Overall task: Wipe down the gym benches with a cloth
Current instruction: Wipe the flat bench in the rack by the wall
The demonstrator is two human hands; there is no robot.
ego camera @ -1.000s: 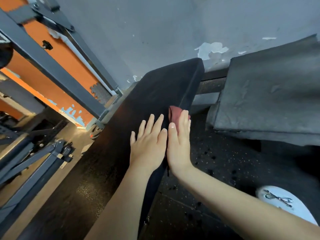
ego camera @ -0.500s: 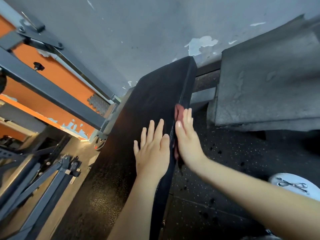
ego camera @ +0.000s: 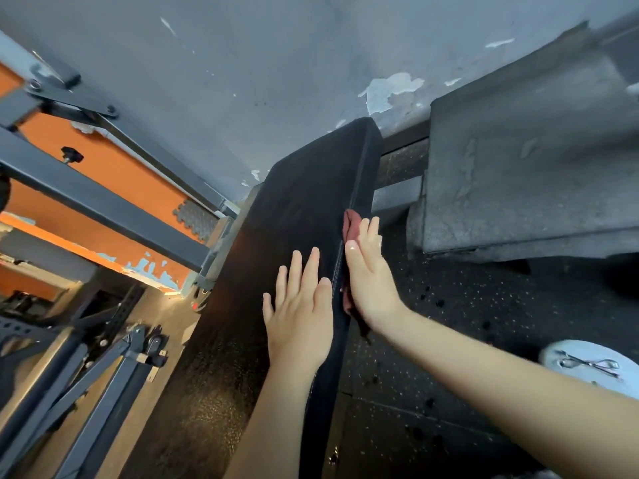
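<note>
The left hand [ego camera: 297,305] lies flat on top of the long black bench [ego camera: 297,202], with its fingers straight and holding nothing. The right hand [ego camera: 371,274] is flat too, and it presses a red cloth [ego camera: 351,221] against the right side of the bench, so the cloth sits between the palm and the pad. A white shoe [ego camera: 587,364] is on the dark floor [ego camera: 466,323] near the right arm

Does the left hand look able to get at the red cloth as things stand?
Probably yes. The left hand lies flat on the bench top beside the edge. The cloth sits just over that edge, though the right hand presses on most of it, leaving its far end bare.
</note>
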